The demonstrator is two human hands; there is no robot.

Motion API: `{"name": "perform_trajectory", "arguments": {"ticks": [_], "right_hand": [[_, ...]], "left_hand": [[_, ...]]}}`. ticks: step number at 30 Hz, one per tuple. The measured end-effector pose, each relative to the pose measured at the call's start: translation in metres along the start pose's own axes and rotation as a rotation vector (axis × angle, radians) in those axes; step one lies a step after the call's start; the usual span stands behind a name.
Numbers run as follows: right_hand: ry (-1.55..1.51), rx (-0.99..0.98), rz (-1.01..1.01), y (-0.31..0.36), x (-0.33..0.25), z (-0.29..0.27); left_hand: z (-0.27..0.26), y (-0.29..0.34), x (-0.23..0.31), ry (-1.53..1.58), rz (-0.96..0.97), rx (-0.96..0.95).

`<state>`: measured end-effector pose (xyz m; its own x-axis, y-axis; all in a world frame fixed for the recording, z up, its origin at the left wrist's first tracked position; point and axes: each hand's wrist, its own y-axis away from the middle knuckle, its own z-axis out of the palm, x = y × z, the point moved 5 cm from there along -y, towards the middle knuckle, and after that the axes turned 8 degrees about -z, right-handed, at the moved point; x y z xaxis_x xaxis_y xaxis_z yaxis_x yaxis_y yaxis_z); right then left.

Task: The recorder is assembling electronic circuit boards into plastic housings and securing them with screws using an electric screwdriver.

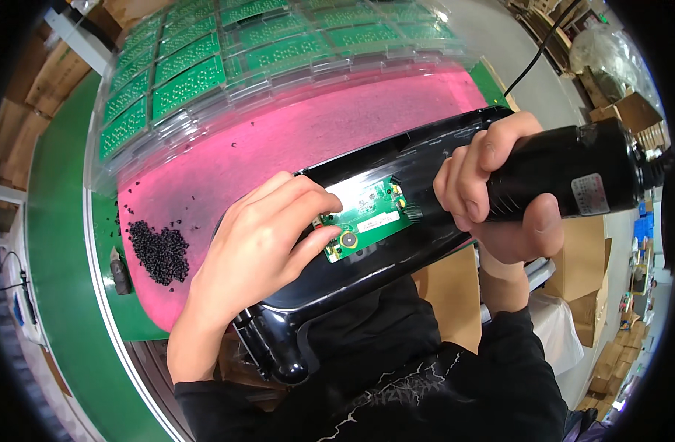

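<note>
Left hand point(253, 236) of mine has thumb and fingertips on the left end of a green circuit board point(368, 208); can't tell if they grip it. My right hand point(492, 177) grasps a black cylindrical power tool point(558, 173). Board sits in glossy black housing point(301, 296), over pink mat point(278, 132). Small black screws point(159, 252) piled left; clear trays point(278, 87) beyond.

The black shirt point(466, 390) has short sleeves point(518, 361) and a pale print point(407, 390) (jagged, lightning-like).
</note>
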<state>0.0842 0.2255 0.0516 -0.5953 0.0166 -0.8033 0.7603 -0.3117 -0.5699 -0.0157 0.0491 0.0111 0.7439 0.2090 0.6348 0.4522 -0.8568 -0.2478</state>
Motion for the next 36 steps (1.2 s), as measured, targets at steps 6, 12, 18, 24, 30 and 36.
{"name": "perform_trajectory", "arguments": {"ticks": [6,12,18,24,30,36], "right_hand": [[-0.044,-0.082,0.079,-0.006,0.007,0.006],[0.008,-0.086,0.069,-0.009,0.009,0.008],[-0.154,0.283,0.259,-0.019,0.016,-0.027],[-0.436,0.524,0.308,-0.020,0.028,-0.077],[-0.154,0.583,0.052,0.011,-0.033,-0.122],[0.831,0.872,-0.504,0.080,-0.074,-0.253]], "left_hand": [[-0.009,0.000,0.005,-0.052,-0.004,0.137],[-0.024,0.002,-0.003,-0.151,-0.047,0.309],[-0.017,0.004,-0.015,-0.277,-0.295,0.059],[-0.001,0.003,-0.009,-0.381,-0.285,-0.089],[0.001,-0.001,-0.008,-0.327,-0.257,-0.092],[-0.022,0.045,0.038,-0.528,-0.167,0.182]]}}
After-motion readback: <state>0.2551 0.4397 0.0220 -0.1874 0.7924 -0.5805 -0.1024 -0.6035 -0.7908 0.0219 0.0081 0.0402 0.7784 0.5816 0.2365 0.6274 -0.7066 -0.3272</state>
